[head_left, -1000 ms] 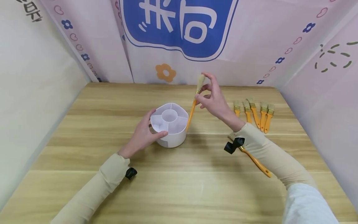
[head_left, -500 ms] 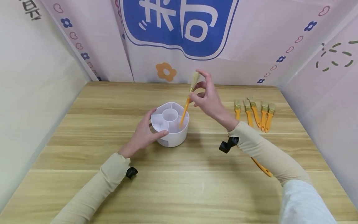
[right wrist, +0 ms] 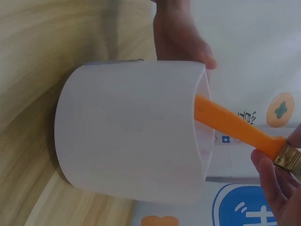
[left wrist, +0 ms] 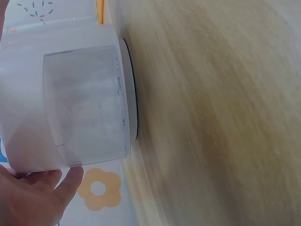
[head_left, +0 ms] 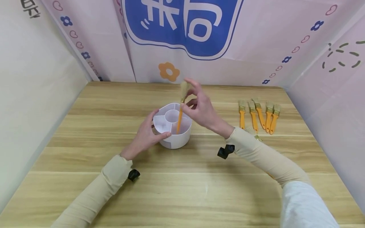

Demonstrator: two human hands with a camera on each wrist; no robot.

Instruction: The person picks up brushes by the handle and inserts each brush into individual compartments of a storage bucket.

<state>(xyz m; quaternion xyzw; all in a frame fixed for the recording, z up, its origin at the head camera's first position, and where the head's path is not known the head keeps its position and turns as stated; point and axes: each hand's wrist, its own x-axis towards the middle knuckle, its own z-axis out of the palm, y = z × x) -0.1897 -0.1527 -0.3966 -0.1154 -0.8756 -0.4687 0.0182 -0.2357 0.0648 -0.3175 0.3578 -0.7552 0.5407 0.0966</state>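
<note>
A white round holder (head_left: 176,141), split into several compartments around a central ring, stands on the wooden table. My left hand (head_left: 146,136) grips its left side, thumb along the front rim and fingers round the back. Above it, my right hand (head_left: 201,109) pinches a paintbrush (head_left: 179,120) near its metal band, bristles up. The orange handle points down into the front right compartment; its tip is hidden by the wall. In the right wrist view the orange handle (right wrist: 233,127) enters past the rim, while the left thumb lies on the far edge.
Several orange-handled brushes (head_left: 259,114) lie fanned at the table's back right. Another brush (head_left: 257,137) lies mostly hidden beneath the right forearm. A printed curtain (head_left: 228,72) hangs behind the table (head_left: 171,190), and pale walls rise at both sides.
My right hand has moved left with the paintbrush, from outside the holder's right side to over it, and the handle end has gone down inside. The left hand keeps its hold.
</note>
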